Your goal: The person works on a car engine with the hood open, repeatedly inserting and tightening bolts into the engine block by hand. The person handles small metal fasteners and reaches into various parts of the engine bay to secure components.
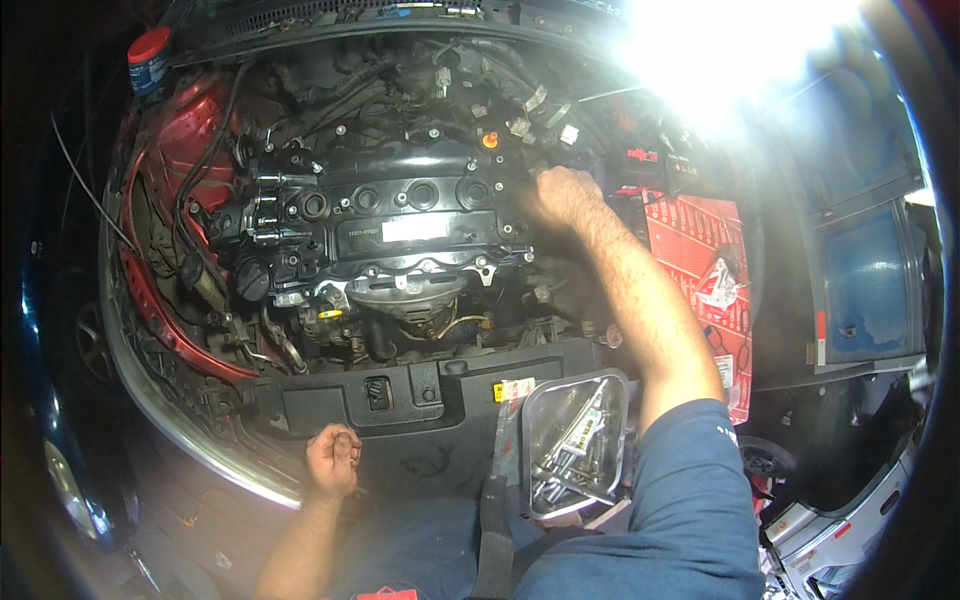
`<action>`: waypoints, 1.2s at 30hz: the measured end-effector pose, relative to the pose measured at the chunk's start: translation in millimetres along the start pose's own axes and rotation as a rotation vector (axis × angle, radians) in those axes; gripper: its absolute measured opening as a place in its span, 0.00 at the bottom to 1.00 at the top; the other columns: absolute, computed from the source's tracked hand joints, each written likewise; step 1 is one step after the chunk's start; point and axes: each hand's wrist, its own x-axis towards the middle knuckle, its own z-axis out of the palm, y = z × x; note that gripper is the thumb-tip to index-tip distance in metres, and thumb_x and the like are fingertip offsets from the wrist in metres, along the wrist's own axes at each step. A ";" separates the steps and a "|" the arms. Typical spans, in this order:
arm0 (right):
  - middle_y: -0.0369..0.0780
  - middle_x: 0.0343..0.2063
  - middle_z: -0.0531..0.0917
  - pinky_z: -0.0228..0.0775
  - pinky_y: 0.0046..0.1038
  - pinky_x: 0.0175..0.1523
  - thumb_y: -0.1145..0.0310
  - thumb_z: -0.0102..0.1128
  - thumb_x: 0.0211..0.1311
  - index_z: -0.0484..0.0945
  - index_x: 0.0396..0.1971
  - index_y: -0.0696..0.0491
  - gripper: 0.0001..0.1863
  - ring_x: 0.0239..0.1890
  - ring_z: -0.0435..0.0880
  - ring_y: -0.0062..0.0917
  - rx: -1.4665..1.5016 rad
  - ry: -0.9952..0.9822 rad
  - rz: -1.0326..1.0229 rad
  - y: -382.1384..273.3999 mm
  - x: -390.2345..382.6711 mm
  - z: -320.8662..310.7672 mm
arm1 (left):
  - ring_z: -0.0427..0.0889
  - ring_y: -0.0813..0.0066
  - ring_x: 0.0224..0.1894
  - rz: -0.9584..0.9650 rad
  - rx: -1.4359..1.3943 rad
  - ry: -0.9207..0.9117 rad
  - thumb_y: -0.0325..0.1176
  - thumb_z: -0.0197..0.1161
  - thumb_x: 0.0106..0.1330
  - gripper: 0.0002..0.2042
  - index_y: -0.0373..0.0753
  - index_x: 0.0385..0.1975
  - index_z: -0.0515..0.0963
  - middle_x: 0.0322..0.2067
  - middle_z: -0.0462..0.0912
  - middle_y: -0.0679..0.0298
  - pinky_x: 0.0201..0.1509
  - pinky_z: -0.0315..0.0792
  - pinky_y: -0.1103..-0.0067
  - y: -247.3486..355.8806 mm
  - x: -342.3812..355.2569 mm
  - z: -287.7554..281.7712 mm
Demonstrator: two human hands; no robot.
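My right hand (570, 197) reaches in at the right end of a black engine valve cover (410, 205). Its fingers curl downward beside the cover, and their tips are hidden, so what they grip cannot be seen. My left hand (333, 460) is closed, thumb against curled fingers, over the front edge of the car; anything in it is too small to make out. Along the cover are several round holes, bolts and a white label (415, 229). An orange cap (490, 140) stands at its back right corner.
A clear plastic tray (530, 420) of bolts and metal parts rests near my right elbow. Right of the engine lies a red printed mat (690, 240) with a small plastic bag (717, 285) on it. A red-lidded tub (149, 62) stands far left. Bright light glares upper right.
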 end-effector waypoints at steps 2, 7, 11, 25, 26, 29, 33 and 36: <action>0.49 0.43 0.84 0.77 0.42 0.51 0.69 0.51 0.62 0.78 0.45 0.56 0.14 0.47 0.84 0.42 0.038 0.034 0.004 0.5 -1.7 1.1 | 0.67 0.86 0.19 0.002 0.006 -0.007 0.45 0.56 0.73 0.19 0.33 0.27 0.72 0.20 0.71 0.68 0.21 0.61 0.87 0.5 -0.2 -0.4; 0.48 0.42 0.84 0.76 0.42 0.51 0.68 0.51 0.64 0.77 0.45 0.56 0.13 0.47 0.84 0.42 0.054 0.071 -0.028 3.9 -3.4 7.0 | 0.67 0.86 0.19 0.014 0.006 -0.014 0.45 0.55 0.73 0.19 0.33 0.26 0.72 0.20 0.71 0.68 0.21 0.61 0.87 1.2 0.1 -0.5; 0.48 0.42 0.84 0.76 0.42 0.51 0.63 0.51 0.66 0.79 0.44 0.56 0.15 0.47 0.84 0.42 0.068 0.090 -0.027 3.4 -5.1 8.8 | 0.66 0.86 0.20 0.001 0.012 -0.002 0.45 0.55 0.73 0.19 0.34 0.27 0.72 0.20 0.71 0.68 0.22 0.60 0.87 0.6 -0.3 -0.6; 0.46 0.34 0.84 0.77 0.35 0.47 0.59 0.63 0.59 0.81 0.35 0.55 0.14 0.40 0.84 0.38 0.875 0.272 -0.452 -110.5 -214.0 -10.2 | 0.65 0.82 0.14 -0.625 -0.375 -0.166 0.34 0.51 0.69 0.10 0.34 0.40 0.74 0.21 0.72 0.65 0.13 0.58 0.85 56.3 8.4 26.7; 0.47 0.36 0.82 0.76 0.35 0.49 0.60 0.63 0.60 0.80 0.40 0.56 0.15 0.42 0.83 0.39 0.902 0.200 -0.501 -136.0 -241.0 -5.9 | 0.64 0.83 0.14 -0.669 -0.379 -0.258 0.34 0.52 0.70 0.10 0.34 0.41 0.74 0.21 0.72 0.65 0.13 0.58 0.85 61.1 2.2 34.7; 0.46 0.36 0.77 0.76 0.37 0.47 0.61 0.62 0.62 0.75 0.48 0.58 0.20 0.41 0.81 0.40 1.068 -0.046 -0.452 -190.9 -299.1 5.7 | 0.66 0.86 0.16 -0.764 -0.437 -0.411 0.35 0.56 0.72 0.06 0.40 0.39 0.73 0.23 0.74 0.69 0.16 0.59 0.88 69.8 -16.4 56.6; 0.45 0.35 0.78 0.76 0.34 0.47 0.61 0.64 0.62 0.77 0.46 0.57 0.18 0.39 0.81 0.37 1.124 0.046 -0.291 -212.8 -325.2 19.1 | 0.67 0.88 0.19 -0.797 -0.394 -0.477 0.38 0.56 0.73 0.13 0.40 0.52 0.71 0.25 0.74 0.71 0.20 0.62 0.90 81.1 -34.3 57.0; 0.42 0.36 0.81 0.76 0.30 0.49 0.64 0.64 0.63 0.78 0.45 0.57 0.15 0.40 0.83 0.30 1.333 -0.059 -0.249 -223.1 -335.9 22.0 | 0.68 0.89 0.23 -0.696 -0.305 -0.548 0.40 0.56 0.73 0.24 0.43 0.66 0.62 0.28 0.74 0.71 0.21 0.63 0.91 89.0 -44.2 48.7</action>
